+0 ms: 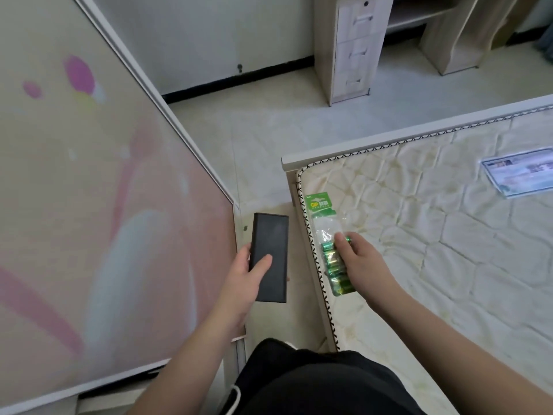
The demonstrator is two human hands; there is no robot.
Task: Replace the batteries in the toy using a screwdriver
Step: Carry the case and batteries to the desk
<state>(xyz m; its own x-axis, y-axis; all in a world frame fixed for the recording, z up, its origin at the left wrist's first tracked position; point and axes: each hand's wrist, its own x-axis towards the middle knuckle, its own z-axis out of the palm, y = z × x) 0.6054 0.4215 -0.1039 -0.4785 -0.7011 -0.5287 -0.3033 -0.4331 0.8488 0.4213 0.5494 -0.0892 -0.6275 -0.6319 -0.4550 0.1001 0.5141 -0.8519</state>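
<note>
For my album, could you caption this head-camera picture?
Left hand holds a flat black device while right hand grasps a pack of green batteries at the mattress edge.

A clear battery pack (330, 244) with a green header card and green cells lies lengthwise along the mattress's near-left edge.

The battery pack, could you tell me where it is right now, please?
In the head view, the battery pack lies on the mattress near its left edge, under the right hand.
</note>
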